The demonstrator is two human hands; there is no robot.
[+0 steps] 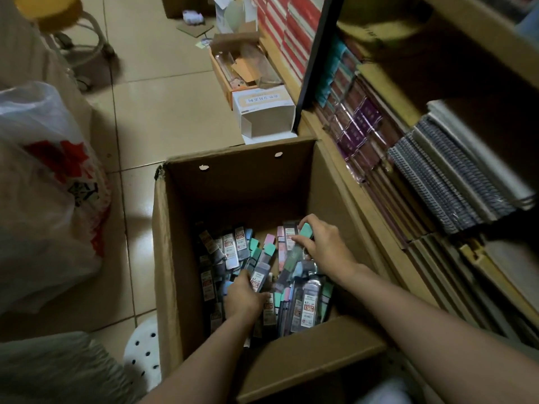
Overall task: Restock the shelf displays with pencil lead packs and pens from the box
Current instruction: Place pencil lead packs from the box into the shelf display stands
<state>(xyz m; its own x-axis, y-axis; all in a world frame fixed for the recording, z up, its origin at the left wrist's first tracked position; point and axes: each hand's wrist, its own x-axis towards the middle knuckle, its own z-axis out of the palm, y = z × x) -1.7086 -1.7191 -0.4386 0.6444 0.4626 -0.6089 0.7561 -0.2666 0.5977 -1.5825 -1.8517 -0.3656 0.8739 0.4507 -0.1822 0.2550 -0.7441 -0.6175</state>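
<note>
A tall open cardboard box (172, 258) stands on the floor, its bottom covered with several pencil lead packs (233, 246) with green, pink and blue caps. Both my hands are down inside it. My left hand (243, 295) curls its fingers round a few packs near the middle of the pile. My right hand (322, 243) pinches a green-capped lead pack (303, 237) at the right side of the box. No pens can be made out among the packs.
Wooden shelves (379, 217) on the right hold spiral notebooks (443, 182) and wrapped booklets. Smaller open boxes (262, 112) lie on the tiled floor beyond. A plastic bag (43, 185) stands left, a white perforated stool (143, 351) below it.
</note>
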